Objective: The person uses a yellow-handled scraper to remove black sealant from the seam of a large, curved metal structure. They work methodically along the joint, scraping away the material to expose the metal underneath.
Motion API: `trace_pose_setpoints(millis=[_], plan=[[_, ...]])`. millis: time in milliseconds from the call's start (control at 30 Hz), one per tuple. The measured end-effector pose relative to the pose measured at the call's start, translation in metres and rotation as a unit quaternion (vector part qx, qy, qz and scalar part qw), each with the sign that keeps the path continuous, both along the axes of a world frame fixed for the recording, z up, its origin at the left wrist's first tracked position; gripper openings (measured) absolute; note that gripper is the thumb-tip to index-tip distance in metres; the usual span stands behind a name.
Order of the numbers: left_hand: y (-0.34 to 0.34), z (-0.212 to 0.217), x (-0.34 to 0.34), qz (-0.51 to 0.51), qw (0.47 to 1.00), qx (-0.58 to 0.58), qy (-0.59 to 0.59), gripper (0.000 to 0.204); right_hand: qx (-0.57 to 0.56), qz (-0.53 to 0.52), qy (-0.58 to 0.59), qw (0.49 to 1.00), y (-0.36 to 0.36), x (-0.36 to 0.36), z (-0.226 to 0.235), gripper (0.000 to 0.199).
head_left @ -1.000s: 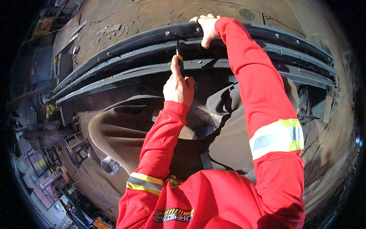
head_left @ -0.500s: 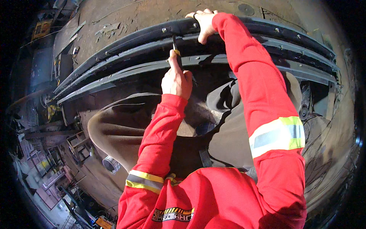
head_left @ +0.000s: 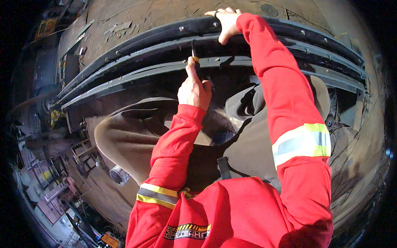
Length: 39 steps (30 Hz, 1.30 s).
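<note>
My left hand (head_left: pixel 194 91) is closed round a utility knife (head_left: pixel 195 59) with a black and yellow handle. Its forefinger lies stretched along the handle, and the thin blade points away from me, over the middle one of the long bars. My right hand (head_left: pixel 228 25) grips the farthest bar (head_left: pixel 161 34), a long dark strip studded with bolts, with fingers over its far edge and thumb on the near side. Nearer to me run a grey-edged middle bar (head_left: pixel 155 48) and another grey bar (head_left: pixel 136 71). Whether the blade touches the bar is hard to tell.
Brown cloth (head_left: pixel 128 128) covers my legs just below the bars. Scraps (head_left: pixel 120 27) lie on the dirty floor beyond, near a round disc (head_left: pixel 269 10). A metal can (head_left: pixel 118 175) lies at lower left, with cluttered gear farther left.
My left hand and the knife have drawn slightly toward me, so the blade tip sits lower, away from the farthest bar. The right hand keeps its hold; the whole view has shifted a little.
</note>
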<state>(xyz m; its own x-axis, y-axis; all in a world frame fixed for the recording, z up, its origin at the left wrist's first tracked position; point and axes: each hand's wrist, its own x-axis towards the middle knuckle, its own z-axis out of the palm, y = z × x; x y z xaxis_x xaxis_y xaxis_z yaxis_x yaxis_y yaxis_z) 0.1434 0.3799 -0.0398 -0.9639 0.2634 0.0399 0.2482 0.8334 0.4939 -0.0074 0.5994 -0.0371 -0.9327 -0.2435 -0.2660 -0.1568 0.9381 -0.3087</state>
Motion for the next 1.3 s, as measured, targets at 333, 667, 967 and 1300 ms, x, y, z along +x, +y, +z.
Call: trace_pose_setpoints(millis=[333, 667, 967, 1300], plan=[[-0.034, 0.053, 0.014, 0.026, 0.997, 0.017, -0.073, 0.036, -0.056, -0.222, 0.271, 0.935, -0.032, 0.076, 0.008, 0.066], [-0.041, 0.047, 0.002, -0.013, 0.995, -0.092, 0.027, 0.045, -0.757, -0.523, -0.152, 0.361, -0.166, 0.155, -0.005, 0.026], [-0.039, 0.045, -0.008, -0.013, 0.996, 0.051, -0.071, 0.041, -0.831, -0.476, -0.173, 0.23, -0.166, 0.126, -0.066, 0.024], [-0.028, 0.033, -0.007, -0.065, 0.996, -0.003, 0.055, 0.036, -0.729, -0.576, -0.1, 0.357, -0.163, 0.123, -0.022, 0.026]])
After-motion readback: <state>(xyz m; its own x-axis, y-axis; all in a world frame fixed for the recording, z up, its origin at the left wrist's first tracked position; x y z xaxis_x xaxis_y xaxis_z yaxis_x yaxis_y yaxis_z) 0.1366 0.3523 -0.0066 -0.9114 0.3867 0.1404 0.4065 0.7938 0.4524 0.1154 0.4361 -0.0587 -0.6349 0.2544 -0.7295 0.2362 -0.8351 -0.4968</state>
